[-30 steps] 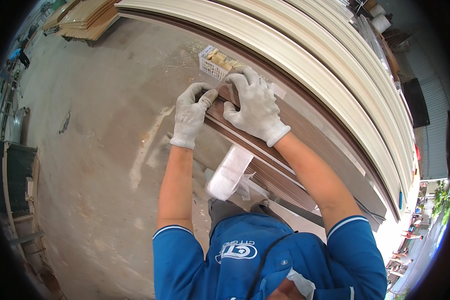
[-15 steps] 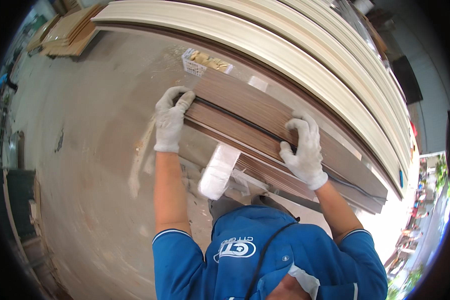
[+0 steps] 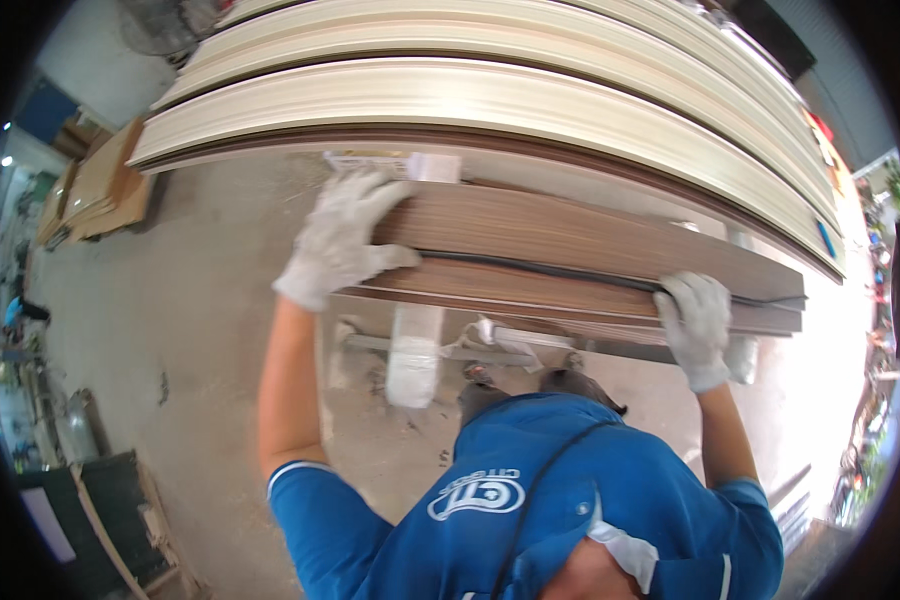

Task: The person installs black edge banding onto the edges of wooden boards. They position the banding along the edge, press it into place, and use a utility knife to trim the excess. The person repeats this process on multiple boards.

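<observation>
A brown wood-grain board lies crosswise in front of me, on top of similar boards. Along its face runs a thin black strip, its right end loose and slightly wavy. My left hand, in a white knit glove, grips the board's left end. Its fingers reach the far edge, and the thumb lies by the strip's left end. Toward the right end, my gloved right hand is closed with curled fingers on the black strip, over the near side of the board. The right hand's fingertips are partly hidden.
Long cream moulded profiles lie side by side just beyond the board. White-wrapped supports stand beneath the boards. A stack of flat brown panels is at far left, and a dark green panel at lower left.
My left hand has shifted from pinching the strip's end to spanning the board's end. My right hand has slid rightward along the strip. The view has turned, and the board appears more level.
</observation>
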`<action>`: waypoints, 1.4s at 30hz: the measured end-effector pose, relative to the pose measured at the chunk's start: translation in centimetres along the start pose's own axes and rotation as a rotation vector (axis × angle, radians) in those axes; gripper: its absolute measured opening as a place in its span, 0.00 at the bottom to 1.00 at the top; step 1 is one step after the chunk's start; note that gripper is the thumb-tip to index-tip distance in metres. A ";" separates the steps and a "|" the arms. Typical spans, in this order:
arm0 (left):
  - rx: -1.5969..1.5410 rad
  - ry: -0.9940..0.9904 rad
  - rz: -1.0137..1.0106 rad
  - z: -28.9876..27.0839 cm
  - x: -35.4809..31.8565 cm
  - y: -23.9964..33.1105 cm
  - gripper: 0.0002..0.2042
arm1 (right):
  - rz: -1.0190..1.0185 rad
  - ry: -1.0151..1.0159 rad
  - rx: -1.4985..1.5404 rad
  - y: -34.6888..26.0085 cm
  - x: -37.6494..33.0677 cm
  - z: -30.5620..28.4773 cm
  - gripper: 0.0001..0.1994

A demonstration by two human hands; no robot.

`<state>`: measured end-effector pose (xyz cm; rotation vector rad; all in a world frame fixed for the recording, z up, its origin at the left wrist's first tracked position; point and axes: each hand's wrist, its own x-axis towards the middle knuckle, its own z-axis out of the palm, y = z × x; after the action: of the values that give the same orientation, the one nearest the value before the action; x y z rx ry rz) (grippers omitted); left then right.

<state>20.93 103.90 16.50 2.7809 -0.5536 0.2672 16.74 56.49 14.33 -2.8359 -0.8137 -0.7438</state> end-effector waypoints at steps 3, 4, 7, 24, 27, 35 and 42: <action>-0.047 -0.055 0.091 1.9 1.9 3.0 0.42 | 0.050 0.062 -0.001 0.4 -0.9 -0.2 0.10; -0.038 -0.008 0.170 2.8 2.5 4.2 0.41 | 0.092 0.015 0.003 0.4 -1.0 -0.2 0.10; -0.113 -0.034 0.228 3.7 3.7 5.0 0.41 | 0.079 -0.036 0.003 0.7 -0.7 -0.5 0.09; -0.174 -0.081 0.238 3.1 4.6 4.1 0.41 | 0.130 -0.218 0.473 4.3 1.7 -3.8 0.10; -0.178 -0.077 0.262 3.1 4.8 4.3 0.40 | -0.015 -0.054 0.306 4.7 0.4 -1.4 0.12; -0.104 -0.071 0.181 1.1 3.1 2.1 0.39 | 0.017 0.066 0.398 5.3 -0.9 1.1 0.15; 0.003 -0.129 0.020 -2.3 -1.4 -5.6 0.42 | 0.055 0.062 0.411 5.6 -1.4 1.1 0.16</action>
<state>21.64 110.04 16.95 2.8113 -0.6118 0.0929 19.12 51.26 12.86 -2.4464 -0.7728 -0.5755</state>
